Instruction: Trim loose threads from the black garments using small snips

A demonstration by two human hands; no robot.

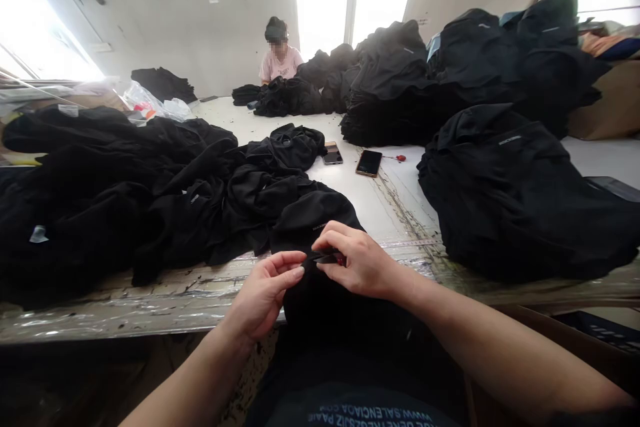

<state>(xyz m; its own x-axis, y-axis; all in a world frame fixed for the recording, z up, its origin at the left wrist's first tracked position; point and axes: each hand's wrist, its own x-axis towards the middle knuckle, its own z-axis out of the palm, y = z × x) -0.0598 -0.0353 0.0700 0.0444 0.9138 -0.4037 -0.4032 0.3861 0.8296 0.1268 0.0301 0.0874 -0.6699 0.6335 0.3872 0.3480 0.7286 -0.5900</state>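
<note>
A black garment (315,213) with small pale lettering hangs over the table's front edge between my hands. My left hand (267,283) pinches a bit of its dark fabric between thumb and fingertips. Close beside it on the right, my right hand (357,261) is closed around small dark snips (327,258), whose tips point left toward the pinched fabric. Whether the blades touch the cloth cannot be made out. The lower part of the garment merges with the dark clothing on my lap.
Black garments (100,193) are heaped on the left, with another pile (515,193) at right and tall stacks (400,80) behind. Two phones (369,163) (333,153) lie mid-table (350,197). A person (281,63) in a pink shirt is at the far end. A cardboard box (607,103) stands right.
</note>
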